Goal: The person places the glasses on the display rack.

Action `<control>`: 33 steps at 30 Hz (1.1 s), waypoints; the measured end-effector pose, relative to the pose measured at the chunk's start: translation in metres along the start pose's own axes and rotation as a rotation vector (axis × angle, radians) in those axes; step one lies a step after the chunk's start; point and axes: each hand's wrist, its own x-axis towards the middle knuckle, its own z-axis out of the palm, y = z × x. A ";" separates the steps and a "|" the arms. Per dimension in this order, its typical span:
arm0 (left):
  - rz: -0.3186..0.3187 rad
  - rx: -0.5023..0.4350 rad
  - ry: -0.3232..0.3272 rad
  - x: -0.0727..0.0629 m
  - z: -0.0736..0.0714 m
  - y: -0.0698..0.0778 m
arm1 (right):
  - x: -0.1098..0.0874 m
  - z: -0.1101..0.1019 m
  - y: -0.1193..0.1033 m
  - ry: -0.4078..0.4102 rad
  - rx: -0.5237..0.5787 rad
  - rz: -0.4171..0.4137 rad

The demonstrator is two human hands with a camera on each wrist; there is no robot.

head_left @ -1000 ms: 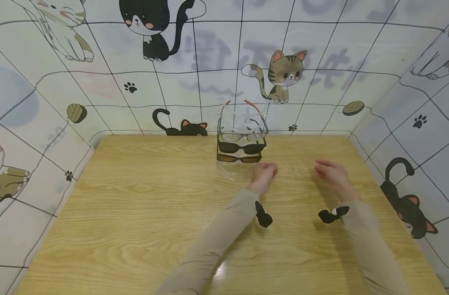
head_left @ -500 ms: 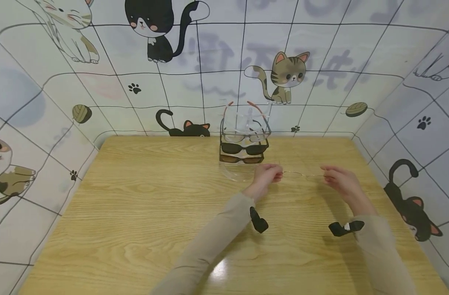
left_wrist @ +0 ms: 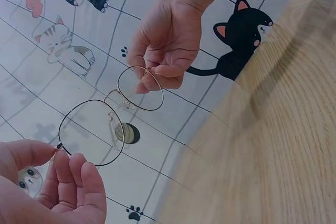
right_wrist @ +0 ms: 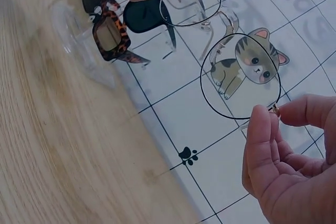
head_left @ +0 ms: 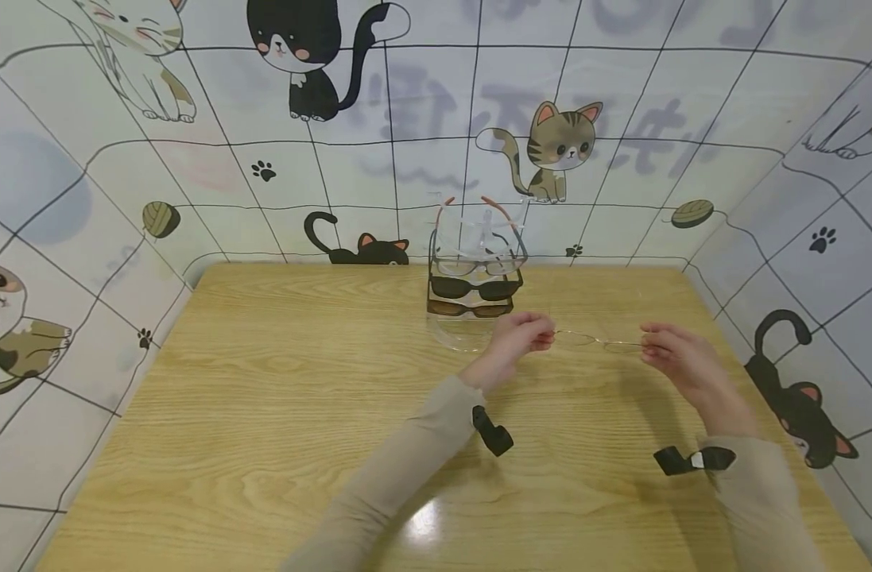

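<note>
My left hand [head_left: 514,342] and right hand [head_left: 682,365] hold a pair of thin round wire-rimmed eyeglasses [head_left: 598,340] between them, raised over the table. In the left wrist view, the left thumb and fingers [left_wrist: 65,182] pinch one outer end of the frame beside its rim. In the right wrist view, the right thumb and index finger [right_wrist: 258,129] pinch the opposite end at the hinge. The rims are dark, and the bridge [left_wrist: 110,94] looks gold. Just left of the left hand stands a clear display rack [head_left: 453,343] bearing several pairs of glasses.
On the rack sit brown tortoiseshell sunglasses [head_left: 471,308], black sunglasses [head_left: 450,287] and clear-lensed glasses [head_left: 453,266] above them. The wooden table [head_left: 264,413] meets a cat-printed wall covering [head_left: 421,167] at its back and sides.
The eyeglasses have moved slightly right and toward me. My right hand has shifted right and nearer, widening the gap between the hands. The rack's glasses stay put.
</note>
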 end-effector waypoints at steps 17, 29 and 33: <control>0.065 -0.022 -0.060 -0.022 0.001 0.039 | -0.011 0.019 -0.024 -0.157 0.134 -0.089; 0.136 -0.070 -0.087 -0.036 -0.002 0.069 | -0.010 0.039 -0.049 -0.235 0.178 -0.082; 0.163 -0.079 -0.104 -0.040 -0.006 0.079 | -0.007 0.049 -0.057 -0.221 0.176 -0.075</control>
